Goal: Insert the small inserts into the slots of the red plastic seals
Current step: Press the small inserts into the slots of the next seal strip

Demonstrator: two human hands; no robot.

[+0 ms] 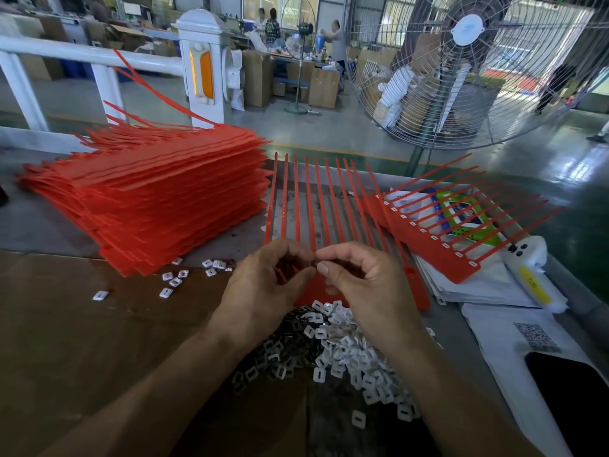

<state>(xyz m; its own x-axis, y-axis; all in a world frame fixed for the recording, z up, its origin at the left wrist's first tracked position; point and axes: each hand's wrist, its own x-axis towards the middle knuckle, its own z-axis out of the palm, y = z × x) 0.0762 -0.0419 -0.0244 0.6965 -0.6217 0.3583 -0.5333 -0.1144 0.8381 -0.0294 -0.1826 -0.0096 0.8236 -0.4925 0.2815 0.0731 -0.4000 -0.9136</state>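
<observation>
A red comb of plastic seals (316, 199) lies in front of me, its straps pointing away and its base under my hands. My left hand (263, 285) and my right hand (362, 278) meet above that base with curled fingers. Their fingertips pinch a small insert (315, 262) between them, mostly hidden. A heap of small white and metal inserts (336, 344) lies just below my hands. A second seal comb (438, 249) with inserts in its slots rests at the right.
A tall stack of red seal combs (158, 199) fills the left of the table. Loose inserts (184, 278) lie scattered beside it on brown cardboard (82, 341). Papers (487, 288), a white wrapped object (534, 275) and a dark phone (573, 400) sit at the right. A large fan (461, 67) stands behind.
</observation>
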